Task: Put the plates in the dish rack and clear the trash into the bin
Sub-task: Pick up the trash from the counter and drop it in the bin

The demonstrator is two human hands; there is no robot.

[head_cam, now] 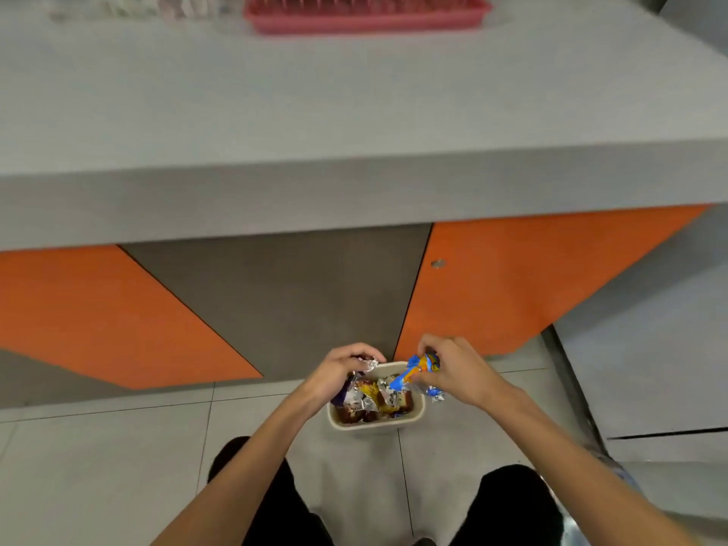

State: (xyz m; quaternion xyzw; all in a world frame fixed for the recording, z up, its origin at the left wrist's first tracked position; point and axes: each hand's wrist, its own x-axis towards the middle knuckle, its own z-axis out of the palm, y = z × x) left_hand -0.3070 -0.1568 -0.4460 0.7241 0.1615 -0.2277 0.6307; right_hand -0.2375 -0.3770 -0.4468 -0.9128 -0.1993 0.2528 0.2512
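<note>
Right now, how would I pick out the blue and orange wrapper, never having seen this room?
Below the grey counter with orange panels, a small cream bin stands on the floor. Over its right rim the right hand grips the blue and orange wrapper, the only long bright one; the trash in the bin is silver, yellow and brown.

Bare arms (256,466), black trousers (512,506).

Blurry pink dish rack (366,13), partly beyond top edge

No legible text, label or number found; print on the wrappers (368,400) in the bin (378,422) is too blurred.
</note>
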